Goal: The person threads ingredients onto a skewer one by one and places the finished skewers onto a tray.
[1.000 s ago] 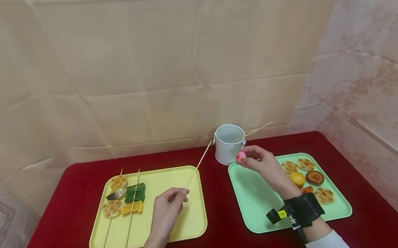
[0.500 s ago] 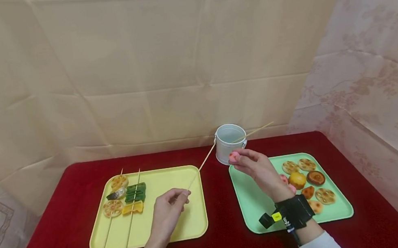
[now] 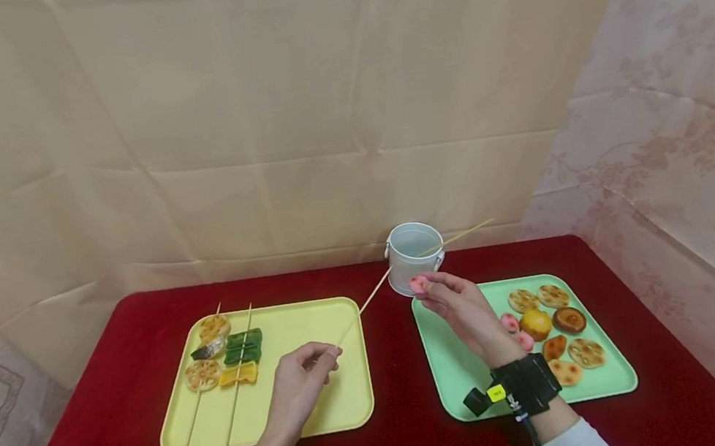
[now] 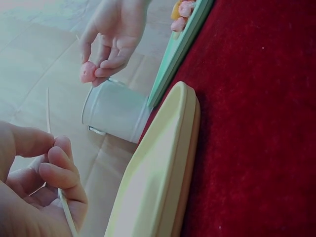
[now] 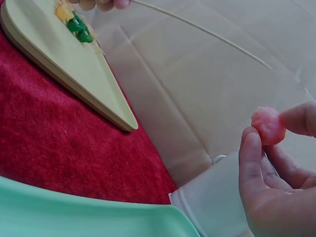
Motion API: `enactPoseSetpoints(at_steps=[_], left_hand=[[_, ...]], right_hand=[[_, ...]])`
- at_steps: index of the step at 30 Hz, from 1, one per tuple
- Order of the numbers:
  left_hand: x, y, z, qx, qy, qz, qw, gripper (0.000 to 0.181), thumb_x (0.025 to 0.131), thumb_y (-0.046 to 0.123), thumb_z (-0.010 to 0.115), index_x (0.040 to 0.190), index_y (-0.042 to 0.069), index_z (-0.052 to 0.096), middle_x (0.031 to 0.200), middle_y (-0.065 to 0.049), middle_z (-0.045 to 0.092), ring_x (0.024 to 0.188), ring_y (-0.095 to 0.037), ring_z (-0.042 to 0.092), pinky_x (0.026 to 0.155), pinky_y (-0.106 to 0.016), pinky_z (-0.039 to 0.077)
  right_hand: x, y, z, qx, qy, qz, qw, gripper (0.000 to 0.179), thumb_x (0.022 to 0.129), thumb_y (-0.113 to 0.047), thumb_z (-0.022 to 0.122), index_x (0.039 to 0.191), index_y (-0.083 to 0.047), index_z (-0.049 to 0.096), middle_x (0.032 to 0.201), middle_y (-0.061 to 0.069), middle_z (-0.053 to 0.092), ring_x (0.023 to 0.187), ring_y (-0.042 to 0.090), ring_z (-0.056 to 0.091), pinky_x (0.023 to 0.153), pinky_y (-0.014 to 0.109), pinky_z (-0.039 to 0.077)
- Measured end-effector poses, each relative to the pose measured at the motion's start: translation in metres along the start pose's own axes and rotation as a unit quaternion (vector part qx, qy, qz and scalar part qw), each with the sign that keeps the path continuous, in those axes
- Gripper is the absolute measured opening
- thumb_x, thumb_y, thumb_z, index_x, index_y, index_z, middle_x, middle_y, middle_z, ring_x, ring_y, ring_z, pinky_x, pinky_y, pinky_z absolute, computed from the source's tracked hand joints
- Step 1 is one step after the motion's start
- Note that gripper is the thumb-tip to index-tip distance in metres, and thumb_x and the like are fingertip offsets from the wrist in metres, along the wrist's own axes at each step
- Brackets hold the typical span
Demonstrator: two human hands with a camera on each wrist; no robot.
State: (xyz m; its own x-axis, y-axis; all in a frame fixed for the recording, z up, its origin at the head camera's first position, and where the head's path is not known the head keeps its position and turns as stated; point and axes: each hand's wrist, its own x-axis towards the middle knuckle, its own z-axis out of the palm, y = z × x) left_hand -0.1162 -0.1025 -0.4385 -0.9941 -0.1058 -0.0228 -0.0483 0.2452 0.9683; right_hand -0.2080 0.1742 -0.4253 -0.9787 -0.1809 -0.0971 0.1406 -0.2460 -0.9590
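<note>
Between thumb and fingers my left hand (image 3: 303, 384) pinches a thin wooden skewer (image 3: 375, 289), slanting up to the right over the yellow tray (image 3: 346, 415). Its bare tip shows in the right wrist view, apart from the pink ball. My right hand (image 3: 470, 313) pinches that pink ball (image 5: 268, 125), browned in spots, in front of the white bucket (image 3: 401, 277). Below this hand lies the green tray (image 3: 455, 381), holding two more pink balls (image 3: 510, 322), a yellow ball (image 3: 535, 324), a brown mushroom cap (image 3: 569, 319) and several browned slices (image 3: 587, 353).
Two loaded skewers lie on the yellow tray's left: one with lotus-like slices (image 3: 203, 375) and a grey-black piece (image 3: 208, 349), another with green pieces (image 3: 242, 346) and a yellow piece (image 3: 238, 373). Another skewer (image 3: 464, 233) leans out of the bucket. Red cloth (image 3: 397, 395) covers the table.
My right hand has moved left with the pink ball, uncovering more pieces on the green tray. The skewer in my left hand has tipped lower, its tip shifting slightly right.
</note>
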Motion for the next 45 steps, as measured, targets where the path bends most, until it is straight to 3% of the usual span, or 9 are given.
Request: enactPoseSetpoints(at_steps=[9, 16, 38, 45], left_hand=[[-0.0013, -0.0048, 0.0011, 0.043, -0.044, 0.022, 0.9978, 0.011, 0.095, 0.007, 0.068, 0.095, 0.003, 0.078, 0.075, -0.003, 0.069, 0.066, -0.014, 0.060, 0.060, -0.024, 0.046], [-0.0026, -0.0048, 0.0016, 0.051, -0.060, 0.036, 0.9963, 0.010, 0.095, 0.009, 0.070, 0.095, 0.004, 0.079, 0.076, -0.002, 0.069, 0.064, -0.012, 0.059, 0.058, -0.023, 0.044], [-0.0019, -0.0061, 0.0022, 0.061, -0.052, 0.037, 0.9961, 0.011, 0.095, 0.014, 0.073, 0.092, 0.005, 0.079, 0.074, 0.000, 0.069, 0.064, -0.012, 0.059, 0.058, -0.024, 0.044], [-0.0021, -0.0070, 0.0024, 0.060, -0.049, 0.038, 0.9963, 0.011, 0.095, 0.015, 0.074, 0.092, 0.005, 0.079, 0.074, -0.001, 0.069, 0.064, -0.012, 0.060, 0.058, -0.024, 0.044]], right_hand=[[0.0000, -0.0001, 0.0019, 0.011, -0.013, -0.009, 0.9998, 0.044, 0.104, -0.013, 0.064, 0.140, 0.010, 0.053, 0.117, 0.007, 0.071, 0.108, 0.018, 0.069, 0.102, 0.032, 0.052], [0.0002, -0.0010, 0.0024, 0.041, -0.013, -0.013, 0.9990, 0.037, 0.103, -0.011, 0.065, 0.135, 0.006, 0.059, 0.118, 0.009, 0.071, 0.108, 0.019, 0.071, 0.101, 0.032, 0.052], [-0.0032, -0.0025, 0.0026, 0.074, -0.032, -0.025, 0.9964, 0.030, 0.104, -0.007, 0.061, 0.133, 0.001, 0.062, 0.117, 0.007, 0.071, 0.107, 0.019, 0.071, 0.101, 0.033, 0.052], [-0.0037, -0.0014, 0.0025, 0.078, -0.042, -0.031, 0.9956, 0.024, 0.105, -0.009, 0.061, 0.128, -0.004, 0.066, 0.119, 0.007, 0.070, 0.110, 0.019, 0.070, 0.107, 0.037, 0.045]])
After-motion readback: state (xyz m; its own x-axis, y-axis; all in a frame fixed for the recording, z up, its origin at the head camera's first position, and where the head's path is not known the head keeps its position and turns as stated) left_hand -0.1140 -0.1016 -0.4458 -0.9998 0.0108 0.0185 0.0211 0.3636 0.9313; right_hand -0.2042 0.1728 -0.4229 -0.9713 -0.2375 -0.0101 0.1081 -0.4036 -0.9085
